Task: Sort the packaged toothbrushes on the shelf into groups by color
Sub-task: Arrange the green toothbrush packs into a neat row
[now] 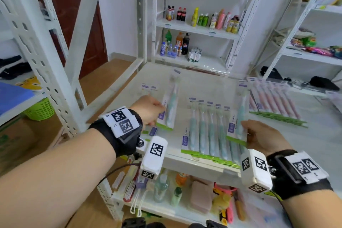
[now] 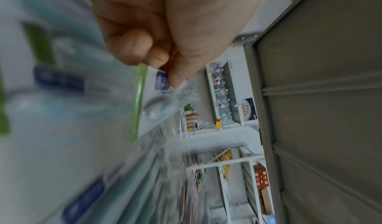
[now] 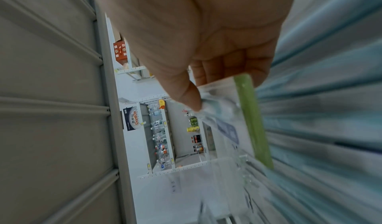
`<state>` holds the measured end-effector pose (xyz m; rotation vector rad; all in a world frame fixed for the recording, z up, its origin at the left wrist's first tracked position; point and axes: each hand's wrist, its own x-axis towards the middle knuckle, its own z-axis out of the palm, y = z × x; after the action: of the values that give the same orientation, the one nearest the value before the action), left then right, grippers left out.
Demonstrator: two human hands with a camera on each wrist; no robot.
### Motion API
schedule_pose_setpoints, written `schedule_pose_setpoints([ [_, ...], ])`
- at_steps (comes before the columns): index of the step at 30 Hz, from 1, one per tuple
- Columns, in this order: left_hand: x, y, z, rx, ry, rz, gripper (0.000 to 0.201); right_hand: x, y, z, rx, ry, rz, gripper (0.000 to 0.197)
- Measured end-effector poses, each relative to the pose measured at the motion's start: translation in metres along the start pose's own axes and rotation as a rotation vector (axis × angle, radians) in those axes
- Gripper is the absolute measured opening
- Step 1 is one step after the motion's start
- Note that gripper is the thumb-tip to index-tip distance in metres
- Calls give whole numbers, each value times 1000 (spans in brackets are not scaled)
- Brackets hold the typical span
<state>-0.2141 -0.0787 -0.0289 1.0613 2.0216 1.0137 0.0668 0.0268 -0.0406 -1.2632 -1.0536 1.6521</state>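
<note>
— Holding what? 
— Left hand [image 1: 148, 109] pinches one teal toothbrush pack [image 1: 169, 109] at ten o'clock on the shelf [image 1: 199, 83]; right hand [image 1: 262, 135] pinches another pack [image 1: 238, 116] at three o'clock of the teal row [image 1: 207, 131].

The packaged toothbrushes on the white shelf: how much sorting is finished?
Mostly done: a teal row and a pink row lie grouped. The left hand and the right hand each hold one teal pack. Some loose packs remain at left.
</note>
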Motion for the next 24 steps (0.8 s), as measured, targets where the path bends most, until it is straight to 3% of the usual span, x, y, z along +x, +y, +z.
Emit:
schedule_pose_setpoints([
  [5,-8,-3,45,97,-81,7,16,2,8,-23,44,-12,4,8],
  [15,-15,-7,63,148,-94,19,31,-9,10,-37,12,-20,6,6],
  [21,-16,-8,66,220,-82,73,17,-3,14,-37,-173,-17,-8,14],
  [24,-17,-7,65,236,-97,70,20,0,17,-35,-236,2,-20,15],
])
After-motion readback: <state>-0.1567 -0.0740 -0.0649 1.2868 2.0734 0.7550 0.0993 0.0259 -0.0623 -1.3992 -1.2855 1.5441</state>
